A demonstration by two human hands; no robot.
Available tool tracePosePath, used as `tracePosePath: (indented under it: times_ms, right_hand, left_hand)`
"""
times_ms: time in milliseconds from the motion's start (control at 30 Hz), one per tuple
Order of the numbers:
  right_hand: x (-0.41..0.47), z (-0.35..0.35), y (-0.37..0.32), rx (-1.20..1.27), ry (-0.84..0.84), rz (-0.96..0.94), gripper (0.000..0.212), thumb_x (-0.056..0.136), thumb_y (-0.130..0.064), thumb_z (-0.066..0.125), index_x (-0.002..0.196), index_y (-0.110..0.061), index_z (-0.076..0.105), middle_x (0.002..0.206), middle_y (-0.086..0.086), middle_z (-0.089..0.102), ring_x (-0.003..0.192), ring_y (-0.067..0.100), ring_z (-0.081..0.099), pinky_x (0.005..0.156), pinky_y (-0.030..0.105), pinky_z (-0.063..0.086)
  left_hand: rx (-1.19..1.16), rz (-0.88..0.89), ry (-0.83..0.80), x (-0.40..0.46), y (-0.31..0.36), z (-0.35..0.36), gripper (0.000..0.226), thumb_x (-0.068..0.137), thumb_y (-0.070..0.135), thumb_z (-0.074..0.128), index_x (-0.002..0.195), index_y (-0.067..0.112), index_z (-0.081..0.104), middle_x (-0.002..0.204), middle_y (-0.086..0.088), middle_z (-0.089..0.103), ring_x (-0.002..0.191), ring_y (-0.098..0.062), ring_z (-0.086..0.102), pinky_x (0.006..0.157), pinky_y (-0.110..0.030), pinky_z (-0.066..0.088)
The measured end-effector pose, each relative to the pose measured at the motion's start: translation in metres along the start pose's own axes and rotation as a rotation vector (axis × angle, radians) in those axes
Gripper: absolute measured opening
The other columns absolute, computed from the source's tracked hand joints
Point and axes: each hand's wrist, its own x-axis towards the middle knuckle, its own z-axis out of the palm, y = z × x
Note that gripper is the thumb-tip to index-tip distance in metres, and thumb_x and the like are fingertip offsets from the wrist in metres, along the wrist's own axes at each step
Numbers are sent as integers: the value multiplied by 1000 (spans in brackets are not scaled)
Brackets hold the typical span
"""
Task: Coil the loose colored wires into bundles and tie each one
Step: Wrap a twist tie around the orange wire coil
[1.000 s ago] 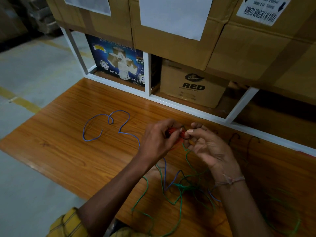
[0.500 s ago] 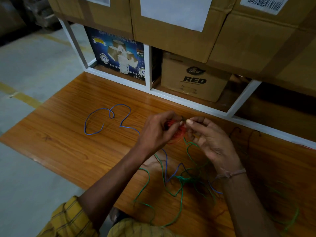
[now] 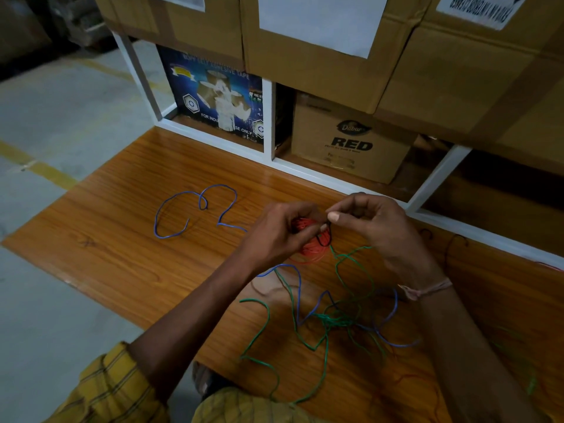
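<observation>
Tying the red coil

Left hand (image 3: 274, 236) grips red coil (image 3: 311, 244); right hand (image 3: 375, 227), just right, pinches the dark tie (image 3: 324, 239) crossing it.

Both forearms reach forward from the near edge and converge toward the middle of the scene. The left hand (image 3: 279, 232) has its back turned up, fingers curled in a closed grip with the thumb pressed against the fingertips. The right hand (image 3: 374, 222) sits just beside it, almost touching, wrist bent slightly, thumb and forefinger pinched together at their tips and the other fingers curled under. A thin thread band circles the right wrist. A yellow checked sleeve covers the left upper arm.
</observation>
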Motion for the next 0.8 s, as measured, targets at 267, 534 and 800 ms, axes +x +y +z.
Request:
tracePosePath:
  times_ms: [267,534,800]
  right_hand:
    - [5,3,8,41,-13,15,3,92,-11,74,90,-11,76,82,-2,73,81,6,65,78,20,52]
    - [1,12,16,218,0,147,18,93,-13,71,80,-22,79,83,-3,74,80,8,58,69,26,40]
    - [5,21,25,345,180,237,12,98,-9,64,90,-14,71,75,-6,61,71,8,48,67,24,39]
  left_hand:
    - [-221,-99,-22,2,-7,0,14,106,21,66,103,12,76,89,-7,76,84,-25,72,75,-51,56]
    - [-439,-200,-25,6,0,6,21,100,17,75,92,-1,70,77,-6,70,72,-14,65,69,-28,50]
    - [-386,-209,-31,8,-9,7,16,91,15,73,83,2,68,81,-25,71,75,-21,63,72,-39,48]
